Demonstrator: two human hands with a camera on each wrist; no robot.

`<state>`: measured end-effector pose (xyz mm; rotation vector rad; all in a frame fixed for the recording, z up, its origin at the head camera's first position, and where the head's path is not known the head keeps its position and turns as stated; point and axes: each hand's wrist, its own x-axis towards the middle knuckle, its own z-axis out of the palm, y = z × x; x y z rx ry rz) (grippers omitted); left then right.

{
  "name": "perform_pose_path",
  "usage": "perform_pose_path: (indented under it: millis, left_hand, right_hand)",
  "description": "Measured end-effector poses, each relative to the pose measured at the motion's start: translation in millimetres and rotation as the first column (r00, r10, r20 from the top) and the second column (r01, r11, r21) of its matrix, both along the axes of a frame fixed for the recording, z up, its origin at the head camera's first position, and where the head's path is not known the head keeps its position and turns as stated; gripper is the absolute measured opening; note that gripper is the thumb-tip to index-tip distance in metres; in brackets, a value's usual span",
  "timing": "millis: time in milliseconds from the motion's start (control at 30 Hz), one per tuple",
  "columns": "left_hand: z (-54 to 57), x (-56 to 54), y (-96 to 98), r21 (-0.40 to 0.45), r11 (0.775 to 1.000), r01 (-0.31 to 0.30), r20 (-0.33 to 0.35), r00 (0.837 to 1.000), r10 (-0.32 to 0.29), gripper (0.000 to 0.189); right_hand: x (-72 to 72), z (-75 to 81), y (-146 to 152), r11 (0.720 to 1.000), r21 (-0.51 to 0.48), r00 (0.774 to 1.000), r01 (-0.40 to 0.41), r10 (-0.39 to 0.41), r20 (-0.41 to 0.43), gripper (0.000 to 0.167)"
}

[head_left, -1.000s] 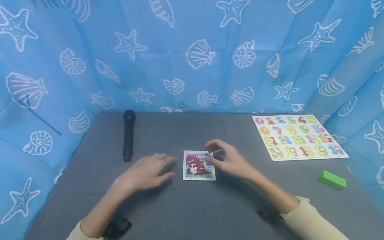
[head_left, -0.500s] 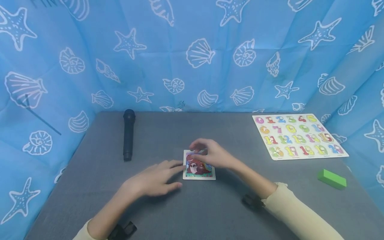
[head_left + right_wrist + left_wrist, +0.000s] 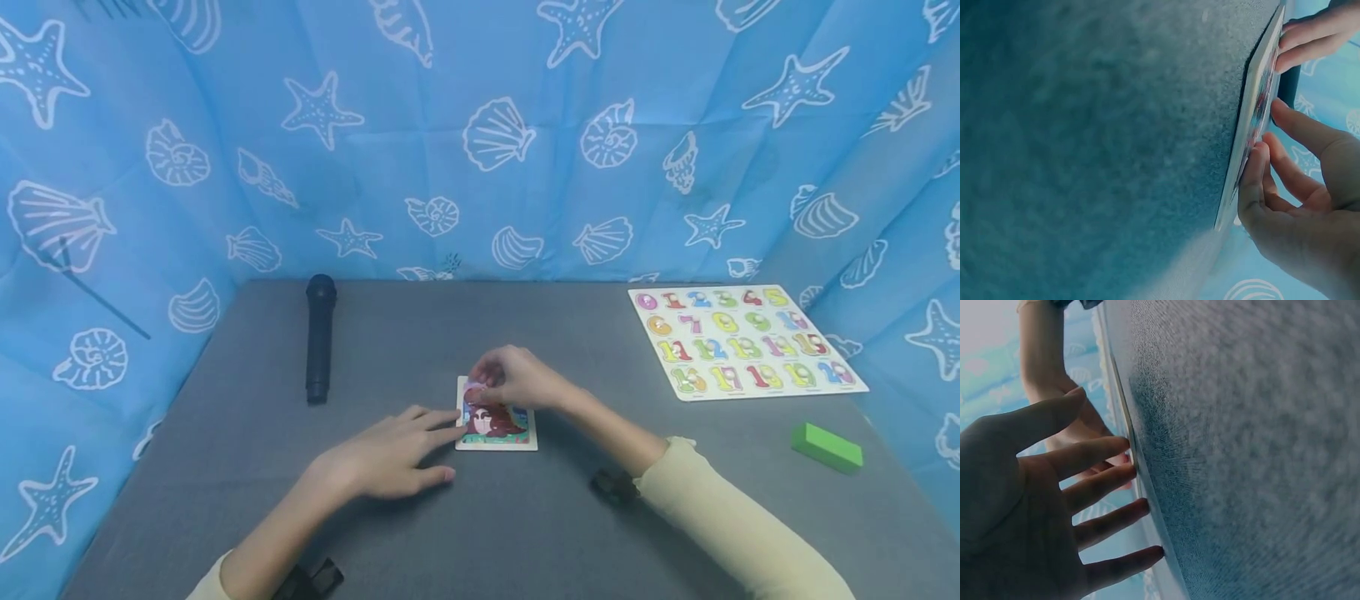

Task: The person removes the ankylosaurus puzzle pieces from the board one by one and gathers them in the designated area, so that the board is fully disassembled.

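Observation:
A small square dinosaur puzzle [image 3: 498,425] with a pale border lies flat at mid-table. My left hand [image 3: 386,457] comes in from its left, fingers extended and spread, with two fingertips against the board's left edge. Over the upper left of the picture, my right hand [image 3: 517,379] has bent fingers and its thumb down at the surface. In the right wrist view, the thumb and fingertips of the right hand [image 3: 1300,187] stand apart at the face of the puzzle [image 3: 1254,119]. Whether they pinch a piece is hidden.
A black microphone [image 3: 319,342] lies at the left back. A board of number pieces [image 3: 750,342] is at the right back, with a green block [image 3: 827,448] in front of it. Blue shell-print cloth [image 3: 495,200] surrounds the grey table [image 3: 480,533].
My right hand has moved left from the puzzle's right side to its upper left, its fingers drawing closer together. My left hand has slid right until its fingertips meet the board's edge.

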<state>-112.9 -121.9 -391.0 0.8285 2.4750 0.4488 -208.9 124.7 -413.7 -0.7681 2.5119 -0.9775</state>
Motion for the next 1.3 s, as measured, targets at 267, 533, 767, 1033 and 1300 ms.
perform_pose_path:
  millis: [267,533,767,1033,1300]
  left_hand:
    - [-0.6,0.3,0.8,0.003,1.0,0.001,0.001,1.0,-0.001,0.064]
    - [-0.9,1.3,1.2,0.003,1.0,0.004,0.001,1.0,-0.004,0.065]
    - [-2.9,2.5,2.2,0.003,1.0,-0.001,-0.015,1.0,0.001,0.065]
    - [-0.4,3.4,1.7,0.014,1.0,-0.003,-0.006,1.0,0.003,0.065]
    - [0.6,3.4,2.6,0.011,1.0,0.001,-0.011,1.0,-0.001,0.064]
  right_hand:
    - [-2.1,0.9,-4.6,0.999,0.047,0.999,0.0,0.002,-0.048,0.024]
    - [-3.7,5.5,-8.2,0.997,0.082,1.0,0.011,-0.009,-0.023,0.023]
    - [-5.1,6.9,-10.0,0.994,0.11,0.999,0.029,-0.026,-0.027,0.025]
    - [-0.1,8.0,-8.9,0.989,0.135,0.995,0.062,-0.051,-0.081,0.029]
    - [2.0,7.3,-7.0,0.99,0.129,0.994,0.062,-0.05,-0.095,0.03]
